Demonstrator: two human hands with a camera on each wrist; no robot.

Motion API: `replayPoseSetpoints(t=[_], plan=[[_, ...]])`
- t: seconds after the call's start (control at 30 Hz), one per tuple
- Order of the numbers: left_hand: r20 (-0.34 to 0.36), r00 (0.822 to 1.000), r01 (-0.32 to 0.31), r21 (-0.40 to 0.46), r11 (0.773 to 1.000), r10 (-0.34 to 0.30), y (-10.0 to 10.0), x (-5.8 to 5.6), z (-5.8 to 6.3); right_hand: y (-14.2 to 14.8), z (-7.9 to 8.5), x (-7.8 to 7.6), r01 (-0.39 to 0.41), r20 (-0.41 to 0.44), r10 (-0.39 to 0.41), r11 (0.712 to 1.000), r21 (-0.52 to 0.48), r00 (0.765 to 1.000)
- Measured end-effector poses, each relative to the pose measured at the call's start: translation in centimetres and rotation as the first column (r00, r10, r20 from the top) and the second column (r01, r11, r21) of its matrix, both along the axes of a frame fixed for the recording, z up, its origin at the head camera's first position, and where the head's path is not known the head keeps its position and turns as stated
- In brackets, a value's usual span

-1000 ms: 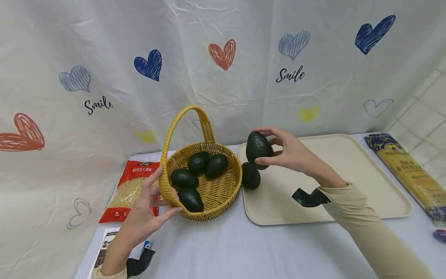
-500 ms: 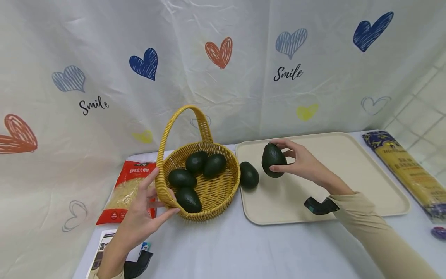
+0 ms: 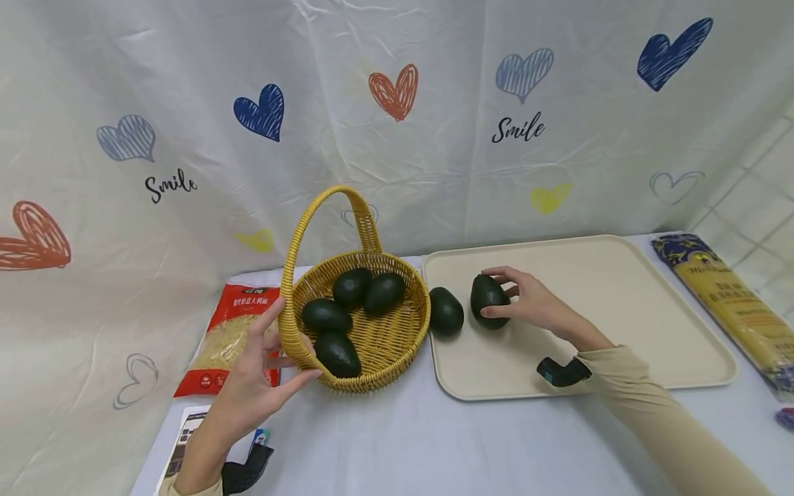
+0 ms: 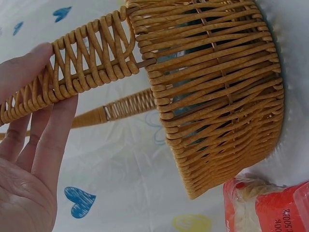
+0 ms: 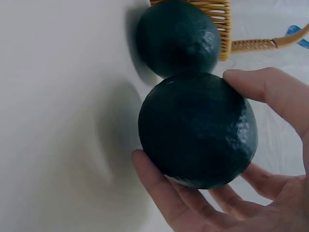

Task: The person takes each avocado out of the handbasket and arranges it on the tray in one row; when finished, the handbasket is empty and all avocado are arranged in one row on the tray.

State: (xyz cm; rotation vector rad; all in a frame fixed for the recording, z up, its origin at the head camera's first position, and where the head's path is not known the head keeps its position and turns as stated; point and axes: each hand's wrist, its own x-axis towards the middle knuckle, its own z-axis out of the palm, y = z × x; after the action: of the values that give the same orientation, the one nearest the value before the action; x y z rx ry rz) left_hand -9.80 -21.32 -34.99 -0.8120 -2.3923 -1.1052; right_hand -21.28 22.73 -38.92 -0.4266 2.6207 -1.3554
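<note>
My right hand grips a dark green avocado between thumb and fingers, low over the left part of the beige tray. In the right wrist view the held avocado shows a shadow on the tray beside it. A second avocado lies on the tray's left edge, next to the yellow wicker basket. Several avocados rest inside the basket. My left hand holds the basket's handle near its base, thumb on one side and fingers on the other.
A red pasta packet lies left of the basket, with a printed sheet below it. A long yellow noodle packet lies right of the tray, and a small purple item at the far right. A heart-printed cloth hangs behind.
My right hand has carried the avocado from beside the basket's rim rightward and down, close to the tray. The left hand keeps hold of the handle, and the basket stays in place.
</note>
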Motion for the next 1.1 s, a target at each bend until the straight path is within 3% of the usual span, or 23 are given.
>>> replayPoseSetpoints(t=[0.23, 0.63, 1.1], plan=[[0.002, 1.000, 0.002, -0.005, 1.000, -0.002, 0.0, 0.0, 0.1, -0.3, -0.6, -0.3, 0.006, 0.038, -0.008, 0.999, 0.042, 0.999], [0.022, 1.000, 0.001, -0.006, 1.000, 0.000, 0.2, -0.1, 0.0, 0.2, 0.5, -0.2, -0.030, 0.159, 0.030, 1.000, 0.003, 0.987], [0.014, 1.000, -0.023, -0.019, 1.000, 0.023, 0.0, 0.1, -0.1, -0.7, 0.0, -0.3, -0.015, 0.172, 0.025, 0.998, -0.057, 0.985]])
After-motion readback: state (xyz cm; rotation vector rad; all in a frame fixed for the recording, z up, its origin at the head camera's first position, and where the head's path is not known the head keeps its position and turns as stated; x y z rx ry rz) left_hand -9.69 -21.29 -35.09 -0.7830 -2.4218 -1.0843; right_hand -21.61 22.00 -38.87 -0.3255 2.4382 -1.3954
